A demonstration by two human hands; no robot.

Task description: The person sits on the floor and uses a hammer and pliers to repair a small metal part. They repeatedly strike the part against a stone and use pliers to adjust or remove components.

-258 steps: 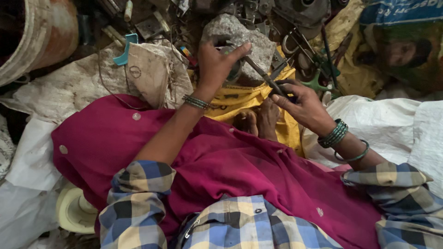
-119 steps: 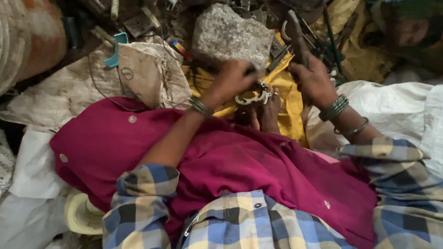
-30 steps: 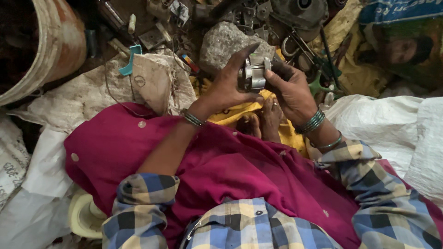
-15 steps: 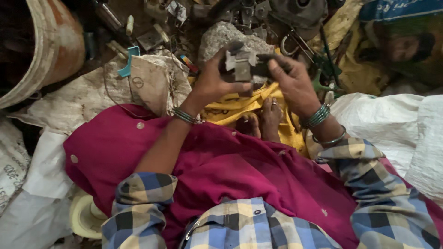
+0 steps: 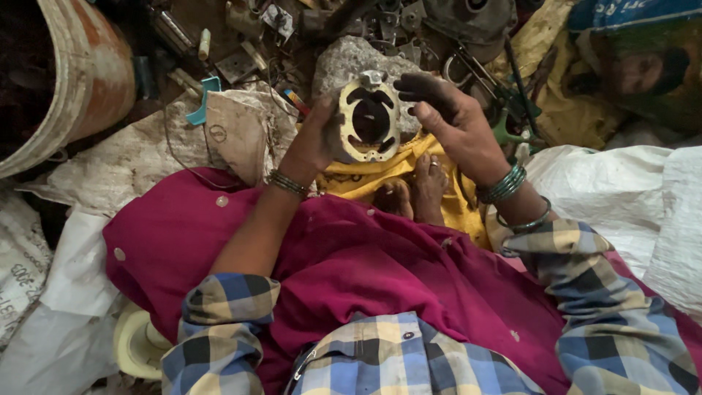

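My left hand [image 5: 313, 140] grips a round, pale metal motor part [image 5: 368, 121] with dark openings in its face, holding it upright by its left edge in front of me. My right hand [image 5: 447, 117], blackened with grease, has its fingers on the part's upper right side. Both wrists wear green bangles. Behind the part lies a grey stone block [image 5: 351, 62]. My bare feet [image 5: 411, 194] rest on a yellow cloth [image 5: 365, 179] just below the hands, and a magenta garment [image 5: 344, 271] covers my lap.
A rusty drum [image 5: 69, 80] stands at the upper left. Scattered metal scrap and tools [image 5: 307, 25] lie beyond the stone. White sacks [image 5: 629, 197] lie at the right and left, and a roll of tape [image 5: 135, 344] at the lower left.
The metal part has been turned so its round open face points toward me. A second earlier both hands held it side-on, and before that the hands worked with a tool low on the yellow cloth.
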